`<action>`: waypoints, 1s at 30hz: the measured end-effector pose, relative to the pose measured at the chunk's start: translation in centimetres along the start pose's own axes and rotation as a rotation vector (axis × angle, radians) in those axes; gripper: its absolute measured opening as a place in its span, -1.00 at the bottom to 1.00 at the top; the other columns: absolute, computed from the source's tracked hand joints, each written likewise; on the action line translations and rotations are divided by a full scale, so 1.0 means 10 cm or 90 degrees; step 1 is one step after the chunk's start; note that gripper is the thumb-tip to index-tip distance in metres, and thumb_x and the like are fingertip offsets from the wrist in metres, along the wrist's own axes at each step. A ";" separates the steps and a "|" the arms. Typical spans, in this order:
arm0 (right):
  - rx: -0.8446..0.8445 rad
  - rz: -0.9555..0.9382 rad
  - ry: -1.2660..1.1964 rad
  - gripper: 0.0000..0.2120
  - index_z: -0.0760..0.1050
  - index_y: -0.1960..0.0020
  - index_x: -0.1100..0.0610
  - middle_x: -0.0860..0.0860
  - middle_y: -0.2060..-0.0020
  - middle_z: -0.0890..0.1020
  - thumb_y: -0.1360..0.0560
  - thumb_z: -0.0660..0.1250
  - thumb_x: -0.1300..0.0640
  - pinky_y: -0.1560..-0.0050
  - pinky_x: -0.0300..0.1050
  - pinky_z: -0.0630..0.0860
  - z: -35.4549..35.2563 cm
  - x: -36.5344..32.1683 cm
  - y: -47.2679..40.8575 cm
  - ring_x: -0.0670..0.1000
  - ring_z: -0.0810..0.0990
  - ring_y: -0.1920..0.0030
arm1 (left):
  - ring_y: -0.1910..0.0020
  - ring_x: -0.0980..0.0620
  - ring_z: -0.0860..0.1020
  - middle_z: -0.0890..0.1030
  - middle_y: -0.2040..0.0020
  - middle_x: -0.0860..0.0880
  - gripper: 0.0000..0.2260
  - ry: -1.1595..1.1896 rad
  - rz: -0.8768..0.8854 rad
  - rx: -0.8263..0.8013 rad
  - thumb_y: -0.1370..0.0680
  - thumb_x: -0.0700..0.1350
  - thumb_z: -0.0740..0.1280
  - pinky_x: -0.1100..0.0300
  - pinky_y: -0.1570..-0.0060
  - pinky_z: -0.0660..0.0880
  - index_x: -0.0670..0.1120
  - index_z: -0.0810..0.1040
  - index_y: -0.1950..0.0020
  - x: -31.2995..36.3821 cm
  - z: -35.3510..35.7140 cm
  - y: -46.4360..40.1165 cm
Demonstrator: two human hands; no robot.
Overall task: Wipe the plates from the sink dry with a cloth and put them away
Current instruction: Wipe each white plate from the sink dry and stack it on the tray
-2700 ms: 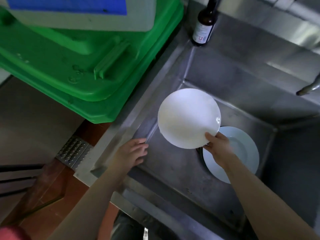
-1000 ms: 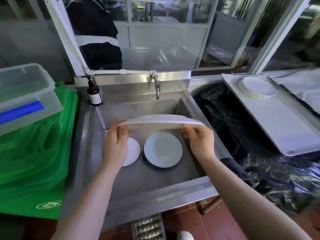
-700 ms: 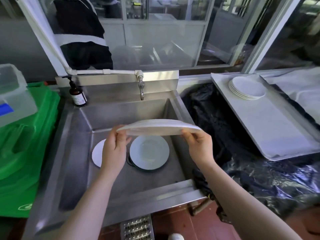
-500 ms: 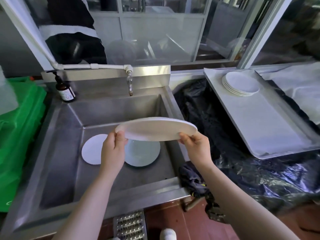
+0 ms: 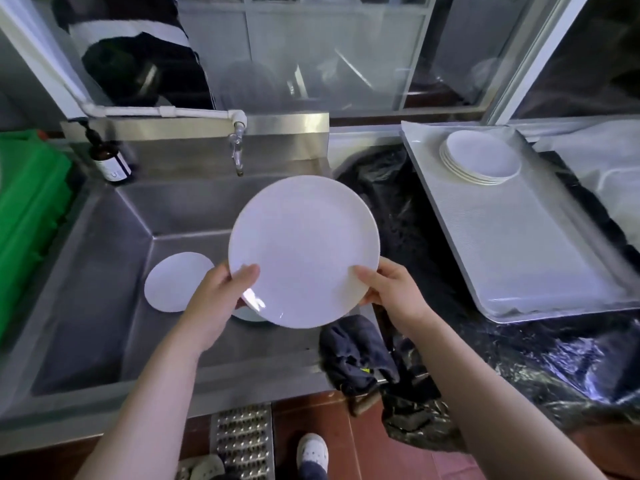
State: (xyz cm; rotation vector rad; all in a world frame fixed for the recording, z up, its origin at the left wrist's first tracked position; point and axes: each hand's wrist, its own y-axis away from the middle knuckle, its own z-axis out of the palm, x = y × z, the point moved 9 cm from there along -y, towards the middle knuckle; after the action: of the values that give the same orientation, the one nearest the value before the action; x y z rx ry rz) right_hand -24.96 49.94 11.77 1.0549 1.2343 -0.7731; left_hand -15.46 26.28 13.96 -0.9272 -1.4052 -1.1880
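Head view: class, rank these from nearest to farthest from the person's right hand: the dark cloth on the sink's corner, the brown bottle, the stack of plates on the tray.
From the right hand:
1. Dark cloth, just below the hand, on the sink's near right corner.
2. Stack of plates, up and to the right, at the tray's far end.
3. Brown bottle, far left, on the sink's back corner.

We're looking down at our own two bare forearms, no sleeves showing, no watch, rings or gloves on our left hand [image 5: 216, 301] or our right hand [image 5: 393, 292], and below we've got a white perforated clog [image 5: 311, 452] over a dark trouser leg [image 5: 313, 474].
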 end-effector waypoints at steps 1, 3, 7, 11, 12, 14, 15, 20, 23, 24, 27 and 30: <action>-0.010 0.013 -0.013 -0.78 0.52 -0.03 0.40 0.16 0.24 0.56 -0.56 0.31 0.21 0.18 0.02 0.45 0.00 0.02 -0.02 0.11 0.51 0.24 | -0.06 0.06 0.64 0.68 -0.09 0.08 -0.75 0.060 -0.023 -0.027 -0.38 0.19 0.38 0.19 0.10 0.58 0.23 0.65 -0.03 -0.04 0.04 0.00; -0.027 0.038 -0.028 -0.73 0.48 -0.07 0.44 0.20 0.18 0.55 -0.57 0.30 0.19 0.11 0.08 0.42 0.01 0.08 -0.05 0.14 0.51 0.18 | -0.07 0.04 0.64 0.67 -0.13 0.04 -0.79 0.149 -0.059 -0.034 -0.44 0.05 0.40 0.20 0.17 0.59 0.17 0.67 -0.06 -0.14 0.07 0.03; -0.037 0.087 -0.013 -0.71 0.55 -0.05 0.34 0.17 0.23 0.61 -0.61 0.24 0.10 0.18 -0.02 0.56 0.03 0.24 -0.10 0.12 0.61 0.24 | -0.01 0.07 0.65 0.69 -0.07 0.06 -0.78 0.173 -0.084 0.065 -0.43 -0.05 0.35 0.17 0.26 0.59 0.15 0.65 -0.03 -0.35 0.03 0.08; 0.012 0.099 0.079 -0.67 0.60 0.04 0.23 0.05 0.30 0.66 -0.63 0.17 0.02 0.29 -0.22 0.55 -0.14 0.49 -0.17 -0.02 0.62 0.31 | 0.01 0.10 0.65 0.68 -0.07 0.10 -0.78 0.171 -0.087 0.120 -0.50 -0.11 0.33 0.16 0.28 0.59 0.12 0.58 -0.11 -0.49 -0.03 0.14; 0.017 0.096 0.166 -0.71 0.60 0.03 0.23 0.04 0.27 0.66 -0.62 0.21 0.05 0.24 -0.20 0.53 -0.19 0.58 -0.19 -0.02 0.60 0.28 | 0.00 0.10 0.65 0.68 -0.07 0.11 -0.78 0.168 -0.087 0.136 -0.55 -0.14 0.30 0.15 0.27 0.60 0.12 0.56 -0.12 -0.52 -0.07 0.16; -0.022 0.109 0.408 -0.79 0.60 -0.09 0.18 0.05 0.08 0.66 -0.56 0.29 0.09 0.07 -0.15 0.47 -0.25 0.80 -0.24 0.04 0.61 0.08 | -0.01 0.11 0.65 0.68 -0.07 0.12 -0.76 0.165 -0.087 0.168 -0.60 -0.19 0.25 0.14 0.25 0.61 0.12 0.54 -0.14 -0.56 -0.14 0.19; -0.063 0.123 0.520 -0.74 0.57 -0.17 0.14 0.05 -0.03 0.65 -0.52 0.32 0.07 0.01 -0.15 0.45 -0.24 0.92 -0.25 0.07 0.59 -0.04 | -0.02 0.11 0.64 0.68 -0.07 0.13 -0.75 0.169 -0.086 0.183 -0.60 -0.20 0.24 0.13 0.24 0.61 0.12 0.54 -0.15 -0.58 -0.17 0.21; -0.185 0.145 0.738 -0.39 0.44 -0.27 0.07 0.01 -0.11 0.58 -0.33 0.47 -0.20 0.07 -0.10 0.49 -0.15 1.27 -0.25 0.07 0.55 -0.08 | -0.07 0.04 0.62 0.67 -0.08 0.13 -0.73 0.193 -0.090 0.249 -0.60 -0.21 0.24 0.07 0.20 0.61 0.15 0.53 -0.14 -0.59 -0.29 0.23; -0.209 0.200 0.794 -0.50 0.45 0.09 0.11 -0.01 0.19 0.56 -0.27 0.47 -0.28 0.39 -0.13 0.39 -0.18 1.33 -0.23 0.00 0.52 0.24 | -0.10 0.01 0.60 0.67 -0.07 0.13 -0.73 0.208 -0.088 0.264 -0.60 -0.21 0.23 0.03 0.17 0.60 0.17 0.54 -0.10 -0.60 -0.35 0.23; -0.216 0.216 0.783 -0.53 0.46 0.16 0.12 0.00 0.25 0.56 -0.29 0.47 -0.26 0.42 -0.14 0.38 -0.19 1.35 -0.21 -0.01 0.52 0.29 | -0.10 0.01 0.60 0.67 -0.08 0.13 -0.73 0.217 -0.091 0.266 -0.60 -0.21 0.23 0.04 0.18 0.60 0.16 0.54 -0.10 -0.61 -0.36 0.24; -0.222 0.241 0.732 -0.62 0.55 0.13 0.17 0.03 0.26 0.62 -0.34 0.47 -0.15 0.37 -0.16 0.44 -0.20 1.31 -0.19 0.02 0.60 0.25 | -0.09 0.03 0.61 0.68 -0.07 0.14 -0.73 0.232 -0.092 0.264 -0.59 -0.21 0.24 0.09 0.22 0.62 0.17 0.54 -0.09 -0.63 -0.39 0.25; -0.215 0.222 0.582 -0.76 0.62 0.16 0.14 0.02 0.24 0.67 -0.37 0.48 -0.04 0.28 -0.16 0.49 -0.14 1.09 -0.19 0.00 0.63 0.19 | -0.08 0.03 0.61 0.68 -0.04 0.15 -0.73 0.234 -0.088 0.265 -0.59 -0.22 0.24 0.10 0.23 0.62 0.17 0.55 -0.07 -0.63 -0.43 0.25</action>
State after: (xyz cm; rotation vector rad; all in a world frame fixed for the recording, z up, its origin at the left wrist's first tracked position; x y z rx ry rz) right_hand -25.06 51.42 0.71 1.3317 1.7830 0.2445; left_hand -11.01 22.95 8.17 -0.3065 -1.3549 -1.0447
